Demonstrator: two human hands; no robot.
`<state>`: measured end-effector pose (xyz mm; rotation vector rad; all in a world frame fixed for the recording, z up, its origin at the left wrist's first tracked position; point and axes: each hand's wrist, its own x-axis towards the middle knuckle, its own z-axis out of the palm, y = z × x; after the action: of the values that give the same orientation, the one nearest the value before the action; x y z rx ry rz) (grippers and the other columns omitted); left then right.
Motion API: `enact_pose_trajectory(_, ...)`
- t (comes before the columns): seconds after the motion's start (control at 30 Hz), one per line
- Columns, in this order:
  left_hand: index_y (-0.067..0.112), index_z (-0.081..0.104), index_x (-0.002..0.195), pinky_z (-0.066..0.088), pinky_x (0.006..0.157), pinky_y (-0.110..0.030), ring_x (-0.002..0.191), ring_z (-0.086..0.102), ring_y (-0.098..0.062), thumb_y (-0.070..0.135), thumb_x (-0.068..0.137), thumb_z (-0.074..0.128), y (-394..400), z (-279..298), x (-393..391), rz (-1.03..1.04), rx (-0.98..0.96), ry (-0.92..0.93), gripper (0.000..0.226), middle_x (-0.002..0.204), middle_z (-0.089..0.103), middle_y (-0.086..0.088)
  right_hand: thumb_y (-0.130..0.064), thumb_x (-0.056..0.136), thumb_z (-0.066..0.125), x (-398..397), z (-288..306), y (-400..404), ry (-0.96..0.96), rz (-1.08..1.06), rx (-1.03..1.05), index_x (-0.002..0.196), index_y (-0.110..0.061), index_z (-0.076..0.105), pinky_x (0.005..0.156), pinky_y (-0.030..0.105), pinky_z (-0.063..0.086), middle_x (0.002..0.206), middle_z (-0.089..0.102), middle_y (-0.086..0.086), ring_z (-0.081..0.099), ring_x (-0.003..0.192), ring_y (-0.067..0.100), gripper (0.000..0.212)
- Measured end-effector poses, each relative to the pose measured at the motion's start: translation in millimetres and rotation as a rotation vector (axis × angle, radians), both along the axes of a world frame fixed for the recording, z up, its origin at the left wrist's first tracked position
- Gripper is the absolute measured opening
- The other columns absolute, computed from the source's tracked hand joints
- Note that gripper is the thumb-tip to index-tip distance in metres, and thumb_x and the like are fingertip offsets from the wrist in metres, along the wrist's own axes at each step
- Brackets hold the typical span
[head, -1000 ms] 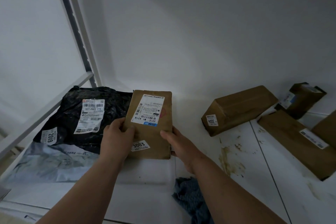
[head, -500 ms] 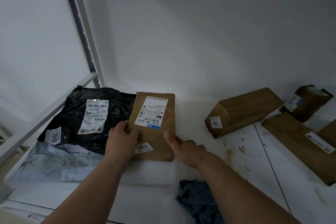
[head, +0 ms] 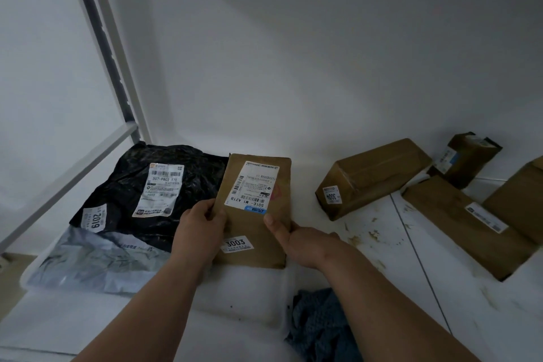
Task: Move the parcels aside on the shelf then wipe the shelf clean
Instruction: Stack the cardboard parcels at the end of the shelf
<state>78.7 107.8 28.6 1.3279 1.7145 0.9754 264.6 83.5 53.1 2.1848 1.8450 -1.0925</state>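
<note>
Both grips clamp the flat brown parcel (head: 258,211): left hand (head: 199,232) on its left edge, right hand (head: 296,239) on its right. It lies on the shelf (head: 440,288) beside a black bag (head: 147,185); a blue cloth (head: 320,326) sits nearer.

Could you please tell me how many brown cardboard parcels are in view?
5: one held by both hands, one at centre-right, three at the right. More may lie out of frame.

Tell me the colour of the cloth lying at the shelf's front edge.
Dull blue-grey cloth, crumpled, seen in the head view.
</note>
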Motion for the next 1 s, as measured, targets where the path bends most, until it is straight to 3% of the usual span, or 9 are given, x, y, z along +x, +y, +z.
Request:
enact_pose_trajectory(0.23,0.023,0.059,0.126,0.044,0.058,-0.025,0.076,0.06,-0.007,0.019,0.095,0.051,-2.0,4.8,-3.8,0.009,0.016,0.008,0.033,0.09,0.063,0.009,-0.091,0.074,0.012,-8.8,-17.7,11.0,0.227,-0.206,0.011,0.151,-0.022,0.03,0.117,0.047,0.026,0.153,0.038,0.009,0.039,0.137,0.029,0.105)
enact_pose_trajectory(0.4,0.026,0.057,0.13,0.05,0.073,-0.032,0.085,0.061,-0.011,0.022,0.096,0.05,-0.7,9.4,-3.3,-0.03,0.019,0.022,0.034,0.097,0.064,0.007,-0.091,0.073,0.018,-5.2,-22.6,10.8,0.254,-0.251,0.125,0.144,-0.024,0.044,0.115,0.051,0.024,0.146,0.048,0.005,0.043,0.134,0.027,0.101)
enact_pose_trajectory(0.47,0.025,0.058,0.128,0.048,0.07,-0.03,0.082,0.059,-0.009,0.021,0.096,0.049,1.1,9.7,-2.8,-0.035,0.011,0.037,0.033,0.09,0.061,0.011,-0.086,0.079,0.02,-2.2,-21.8,10.9,0.239,-0.261,0.174,0.14,-0.022,0.049,0.115,0.051,0.025,0.144,0.051,0.006,0.045,0.132,0.027,0.094)
enact_pose_trajectory(0.6,0.023,0.059,0.126,0.046,0.063,-0.027,0.079,0.059,-0.007,0.019,0.097,0.049,-0.7,9.4,0.3,-0.035,-0.007,0.017,0.031,0.087,0.062,0.011,-0.094,0.064,0.017,-2.5,-17.6,8.1,0.292,-0.279,0.212,0.136,-0.021,0.054,0.113,0.051,0.028,0.14,0.054,0.006,0.048,0.129,0.027,0.109)
enact_pose_trajectory(0.7,0.022,0.058,0.125,0.047,0.063,-0.027,0.08,0.06,-0.011,0.026,0.094,0.051,-2.9,13.4,4.2,-0.048,-0.006,0.026,0.032,0.095,0.062,0.006,-0.084,0.082,0.02,0.2,-18.0,5.6,0.305,-0.291,0.264,0.129,-0.02,0.058,0.109,0.05,0.034,0.132,0.058,0.006,0.052,0.123,0.026,0.088)
enact_pose_trajectory(0.8,0.033,0.055,0.127,0.049,0.088,-0.048,0.103,0.057,-0.025,0.049,0.079,0.05,0.2,14.7,6.9,0.008,0.018,0.154,0.05,0.117,0.056,0.0,-0.067,0.094,0.029,8.8,-18.6,4.5,0.289,-0.32,0.41,0.083,-0.022,0.059,0.089,0.041,0.047,0.092,0.062,0.003,0.059,0.093,0.023,0.055)
enact_pose_trajectory(0.87,0.037,0.06,0.117,0.043,0.094,-0.054,0.109,0.053,-0.027,0.047,0.084,0.053,-1.3,22.9,13.1,0.05,0.046,0.249,0.035,0.119,0.056,0.001,-0.05,0.098,0.041,16.2,-17.6,2.2,0.27,-0.393,0.594,0.068,-0.021,0.05,0.074,0.038,0.048,0.073,0.057,0.001,0.057,0.073,0.022,0.043)
enact_pose_trajectory(0.93,0.034,0.065,0.095,0.043,0.094,-0.053,0.105,0.054,-0.026,0.044,0.087,0.053,-1.9,32.4,20.6,0.093,0.107,0.24,0.018,0.112,0.059,0.002,-0.03,0.099,0.049,25.1,-14.7,-0.3,0.24,-0.476,0.807,0.08,-0.022,0.058,0.075,0.037,0.051,0.076,0.062,-0.004,0.06,0.073,0.018,0.023)
enact_pose_trajectory(1.0,0.03,0.062,0.073,0.048,0.087,-0.053,0.093,0.058,-0.024,0.054,0.081,0.045,-3.2,37.5,28.6,0.087,0.154,0.187,0.03,0.099,0.061,0.004,-0.016,0.098,0.049,32.7,-9.3,-3.0,0.214,-0.524,0.955,0.111,-0.023,0.062,0.088,0.039,0.051,0.103,0.067,-0.005,0.062,0.095,0.015,0.02)
